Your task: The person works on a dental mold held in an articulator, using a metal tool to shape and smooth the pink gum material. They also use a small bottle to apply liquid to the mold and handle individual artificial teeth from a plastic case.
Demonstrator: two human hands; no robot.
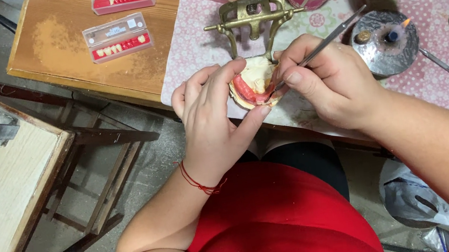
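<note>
Pink wax on a pale plaster dental cast [254, 84] is being worked between two bare hands. The cast is gripped by the left hand [212, 116], whose fingers [227, 78] are curled over its left edge while the thumb is pressed beneath its lower rim; the grasp is closed snugly, with no gap visible between skin and plaster. A slim metal instrument [324, 44] is pinched like a pen by the right hand [329, 82], its fingers closed tightly around the shaft, and the tip is laid against the pink ridge just beyond the right fingertips. A red thread bracelet [197, 183] is worn at the left wrist.

Just above the fingertips of both hands, a brass articulator frame [253, 16] is set on a pink patterned cloth [195, 47]. To the right of the right knuckles, a small lit burner on a round metal dish [385, 42] is seen, apart from the hand. Well to the upper left of the left fingers, two clear cases of artificial teeth [117, 37] are laid on the wooden table [55, 44].
</note>
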